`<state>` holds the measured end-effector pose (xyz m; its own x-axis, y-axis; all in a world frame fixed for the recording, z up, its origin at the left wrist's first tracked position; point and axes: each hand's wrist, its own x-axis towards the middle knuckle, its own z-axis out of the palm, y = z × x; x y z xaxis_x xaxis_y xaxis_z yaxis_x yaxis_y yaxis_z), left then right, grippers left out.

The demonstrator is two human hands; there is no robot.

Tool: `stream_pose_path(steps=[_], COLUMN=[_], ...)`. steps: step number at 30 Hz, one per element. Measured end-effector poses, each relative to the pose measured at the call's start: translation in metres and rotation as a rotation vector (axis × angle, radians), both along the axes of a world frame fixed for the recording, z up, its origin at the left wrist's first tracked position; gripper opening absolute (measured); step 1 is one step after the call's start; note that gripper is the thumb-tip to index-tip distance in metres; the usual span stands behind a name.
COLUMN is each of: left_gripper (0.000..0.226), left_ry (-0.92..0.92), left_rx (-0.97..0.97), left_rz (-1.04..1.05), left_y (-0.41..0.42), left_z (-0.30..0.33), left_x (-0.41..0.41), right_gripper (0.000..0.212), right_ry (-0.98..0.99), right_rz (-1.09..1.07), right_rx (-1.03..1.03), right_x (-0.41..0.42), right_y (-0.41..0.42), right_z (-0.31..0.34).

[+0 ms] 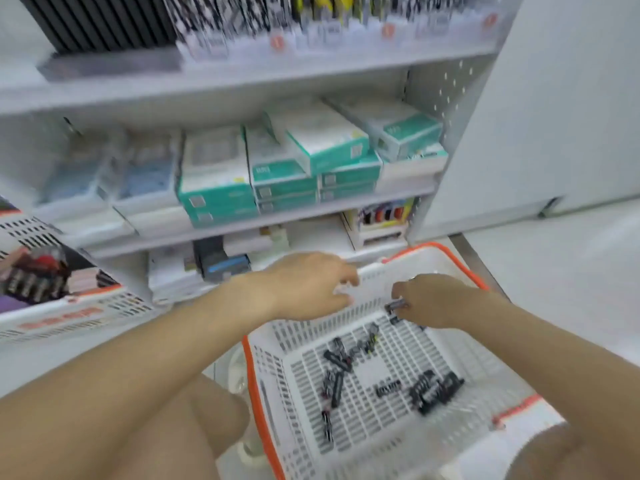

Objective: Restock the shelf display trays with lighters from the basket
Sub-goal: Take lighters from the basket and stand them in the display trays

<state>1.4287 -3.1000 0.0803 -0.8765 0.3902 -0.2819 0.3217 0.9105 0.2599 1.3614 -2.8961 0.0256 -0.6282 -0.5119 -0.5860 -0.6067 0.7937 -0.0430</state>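
A white basket with an orange rim (pixel 263 403) stands on the floor in front of me. Several dark lighters (pixel 341 362) lie scattered on its slatted bottom, with a denser bunch (pixel 434 391) toward the right. My right hand (pixel 440 299) is inside the basket near its far wall and pinches one dark lighter (pixel 395 305) at the fingertips. My left hand (pixel 304 284) hovers over the basket's far rim, fingers loosely bent, holding nothing. A display tray with coloured lighters (pixel 382 216) sits on the lowest shelf at the right. The picture is blurred by motion.
White shelves hold teal and white boxes (pixel 277 161) on the middle level and dark packs higher up. A second white basket with goods (pixel 52 282) stands at the left. My bare knees frame the basket at the bottom. A white wall panel rises at the right.
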Motion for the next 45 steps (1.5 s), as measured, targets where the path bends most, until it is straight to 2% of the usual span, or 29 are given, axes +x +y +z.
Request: stream_pose_path(steps=[1,3,7,11,14,18,20,22,25,28,30,32,37,39,41,43,45], left_gripper=[0.042,0.049,0.043,0.034,0.048,0.067,0.069,0.072,0.062,0.048,0.045,0.042,0.038,0.038,0.043,0.052,0.060], left_ry=[-0.210,-0.446,-0.590,-0.637,-0.629,-0.552,-0.510,-0.485,-0.475,-0.436,-0.408,-0.369,-0.398,-0.364,-0.329,-0.337,-0.423], left_rx=[-0.079,-0.187,-0.278,-0.158,-0.050,0.033,0.048,0.027,-0.005,-0.031,0.012,0.057,0.214,0.320,0.365,0.267,0.234], left_rz=[-0.014,-0.023,0.102,0.407,0.630,0.634,0.574,0.544,0.460,0.338,0.351,0.370,0.338,0.546,0.972,1.343,1.519], left_y=[0.008,0.018,0.015,0.006,0.011,0.025,0.034,0.039,0.042,0.043,0.047,0.052,0.070,0.075,0.076,0.074,0.072], left_z=[-0.024,-0.077,-0.178,-0.251,-0.294,-0.335,-0.349,-0.361,-0.373,-0.378,-0.378,-0.377,-0.378,-0.370,-0.358,-0.349,-0.346], left_x=[-0.004,-0.011,-0.020,-0.016,-0.003,0.003,-0.005,-0.016,-0.027,-0.022,-0.006,0.017,0.080,0.096,0.101,0.099,0.095], right_gripper=[0.037,0.036,0.037,0.039,0.046,0.053,0.051,0.044,0.044,0.048,0.042,0.038,0.040,0.040,0.039,0.039,0.039], right_ry=[-0.027,-0.076,-0.232,-0.479,-0.538,-0.632,-0.650,-0.605,-0.506,-0.348,-0.274,-0.243,-0.257,-0.242,-0.280,-0.359,-0.398], right_rz=[-0.010,-0.062,-0.245,-0.470,-0.755,-1.282,-1.695,-1.942,-1.894,-1.687,-1.486,-1.280,-1.025,-0.983,-1.024,-1.065,-1.034], right_rx=[0.058,0.143,0.114,0.064,-0.027,-0.174,-0.242,-0.245,-0.222,-0.264,-0.336,-0.382,-0.324,-0.289,-0.245,-0.216,-0.196], right_x=[0.002,0.004,0.010,0.030,0.046,0.058,0.058,0.059,0.064,0.071,0.076,0.080,0.106,0.123,0.132,0.131,0.127], right_y=[0.009,0.027,0.049,0.050,0.047,0.031,0.024,0.018,0.008,0.005,0.003,-0.004,-0.026,-0.029,-0.031,-0.033,-0.032], right_z=[-0.012,-0.040,-0.103,-0.176,-0.231,-0.276,-0.295,-0.309,-0.328,-0.334,-0.336,-0.336,-0.335,-0.332,-0.327,-0.325,-0.327])
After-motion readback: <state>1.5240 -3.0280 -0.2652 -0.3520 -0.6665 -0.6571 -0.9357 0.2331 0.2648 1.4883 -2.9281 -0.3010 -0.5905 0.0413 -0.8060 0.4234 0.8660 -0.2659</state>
